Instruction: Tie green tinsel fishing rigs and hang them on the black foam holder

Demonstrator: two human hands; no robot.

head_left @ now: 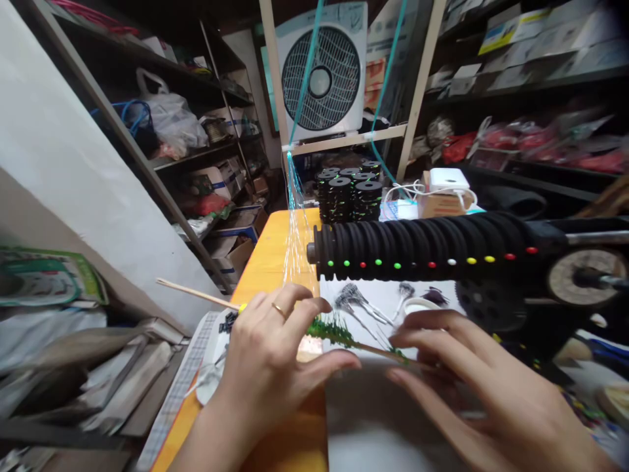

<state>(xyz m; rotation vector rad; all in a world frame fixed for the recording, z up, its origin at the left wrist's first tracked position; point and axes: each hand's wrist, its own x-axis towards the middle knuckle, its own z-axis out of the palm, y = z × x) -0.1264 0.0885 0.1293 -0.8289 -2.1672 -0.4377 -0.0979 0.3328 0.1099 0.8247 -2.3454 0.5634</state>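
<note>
Both hands hover low over the worktop (275, 262), nearest the camera, fingers spread and curved toward each other. Between them runs a thin stick (363, 349) carrying a green feathery tuft (334, 330); the left hand (268, 367), a ring on one finger, has its thumb and forefinger closing about the stick's near end, while the right hand (472, 380) lays its fingertips on the far end. Whether either hand truly pinches the stick I cannot tell, as the fingers hide the contact. Just beyond the fingertips lies a white sheet (388, 298) with small dark feathered pieces (356, 301) scattered on it. Out past the left hand a longer pale stick (196, 294) slants across the worktop's edge. Above the right hand runs a black foam-covered bar (417, 249) dotted with coloured pins. Farther off stand stacked black spools (348, 193), and behind them a white fan (322, 72) amid cluttered shelves (196, 154).
</note>
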